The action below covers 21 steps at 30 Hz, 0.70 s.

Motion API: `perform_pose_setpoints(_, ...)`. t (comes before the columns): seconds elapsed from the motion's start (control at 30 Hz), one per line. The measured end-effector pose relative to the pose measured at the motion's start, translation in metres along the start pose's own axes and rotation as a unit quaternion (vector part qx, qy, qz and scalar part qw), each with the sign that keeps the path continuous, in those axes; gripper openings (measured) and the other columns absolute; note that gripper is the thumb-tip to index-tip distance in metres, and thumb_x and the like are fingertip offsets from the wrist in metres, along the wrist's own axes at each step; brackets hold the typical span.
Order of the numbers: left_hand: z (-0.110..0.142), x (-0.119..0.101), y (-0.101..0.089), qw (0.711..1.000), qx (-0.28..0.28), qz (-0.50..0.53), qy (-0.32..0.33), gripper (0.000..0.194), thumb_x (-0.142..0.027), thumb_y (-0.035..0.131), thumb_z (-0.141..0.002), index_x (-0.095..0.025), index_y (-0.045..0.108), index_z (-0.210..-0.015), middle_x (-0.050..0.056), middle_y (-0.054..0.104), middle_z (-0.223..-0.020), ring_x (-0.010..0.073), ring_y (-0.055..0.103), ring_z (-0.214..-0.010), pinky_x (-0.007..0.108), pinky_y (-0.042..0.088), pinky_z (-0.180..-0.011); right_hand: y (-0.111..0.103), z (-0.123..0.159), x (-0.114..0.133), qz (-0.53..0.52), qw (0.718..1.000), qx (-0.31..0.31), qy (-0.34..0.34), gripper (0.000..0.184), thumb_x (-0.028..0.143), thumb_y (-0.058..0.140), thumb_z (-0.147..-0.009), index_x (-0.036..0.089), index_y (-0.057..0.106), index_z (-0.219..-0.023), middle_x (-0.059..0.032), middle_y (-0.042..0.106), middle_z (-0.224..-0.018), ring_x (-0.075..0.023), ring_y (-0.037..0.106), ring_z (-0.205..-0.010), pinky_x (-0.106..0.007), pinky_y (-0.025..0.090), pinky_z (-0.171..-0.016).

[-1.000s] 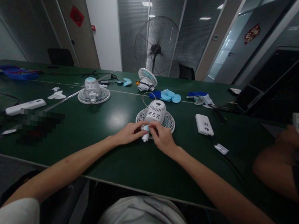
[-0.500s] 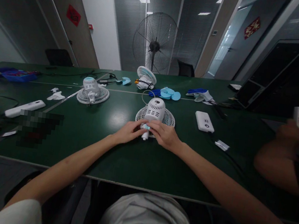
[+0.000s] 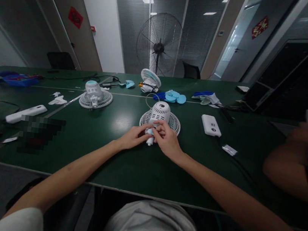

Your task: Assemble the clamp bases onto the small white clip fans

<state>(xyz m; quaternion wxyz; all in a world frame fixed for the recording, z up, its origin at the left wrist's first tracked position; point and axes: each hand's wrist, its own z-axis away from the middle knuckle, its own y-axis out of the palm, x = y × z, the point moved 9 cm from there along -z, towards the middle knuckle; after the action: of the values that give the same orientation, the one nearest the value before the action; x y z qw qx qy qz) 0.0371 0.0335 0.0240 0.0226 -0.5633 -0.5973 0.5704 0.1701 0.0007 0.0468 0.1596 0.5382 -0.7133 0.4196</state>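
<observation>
In front of me a small white fan (image 3: 160, 110) lies grille-down on the green table, its slotted motor housing facing up. A short white neck with a light-blue part (image 3: 150, 131) sticks out of it towards me. My left hand (image 3: 133, 137) is closed on this neck from the left, thumb and fingers pinching it. From the right, my right hand (image 3: 167, 138) has its thumb and forefinger pressed together at the same blue part, its other fingers curled. Whatever small piece may be between those fingertips is hidden.
A second white fan (image 3: 95, 97) lies to the left; a third fan (image 3: 150, 80) stands behind. Blue fan blades (image 3: 175, 96), gloves (image 3: 206, 97) and a white power bank (image 3: 211, 125) lie farther back and right. A white power strip (image 3: 26, 113) is left. Another person's arm (image 3: 290, 161) rests at right.
My right hand has lifted slightly and changed its finger pose, its fingers more bent at the neck. My left hand and the fan stay in place.
</observation>
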Motion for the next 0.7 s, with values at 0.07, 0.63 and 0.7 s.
perform_pose_setpoints(0.07,0.0,0.001,0.0,1.0,0.001,0.003,-0.003,0.047,-0.048,0.053,-0.106,-0.019,0.054,-0.143,0.0,0.07,-0.085,0.0157,0.063,-0.07,0.026,0.049,-0.068,-0.005,0.001,0.013,0.077,0.994,0.012,-0.077,0.035,0.025,0.056,-0.103,0.022,0.05,-0.138,-0.0079,0.07,-0.113,-0.0171,0.071,-0.081,-0.032,0.063,-0.071)
perform_pose_setpoints(0.63,0.0,-0.003,0.001,1.0,0.011,-0.008,0.0,0.045,-0.048,0.051,-0.106,-0.021,0.055,-0.141,0.001,0.07,-0.088,0.0164,0.064,-0.072,0.027,0.05,-0.071,-0.007,-0.009,0.011,0.074,0.996,0.035,-0.021,0.031,0.025,0.058,-0.104,0.021,0.055,-0.135,-0.0026,0.071,-0.094,-0.0167,0.07,-0.078,-0.032,0.06,-0.073)
perform_pose_setpoints(0.7,-0.001,-0.003,0.0,1.0,0.013,-0.008,-0.001,0.046,-0.049,0.052,-0.106,-0.021,0.054,-0.142,0.001,0.069,-0.088,0.0164,0.063,-0.072,0.027,0.049,-0.07,-0.011,-0.008,0.016,0.096,0.994,0.031,-0.049,0.033,0.025,0.059,-0.103,0.021,0.055,-0.135,-0.0067,0.071,-0.108,-0.0169,0.07,-0.08,-0.032,0.061,-0.073)
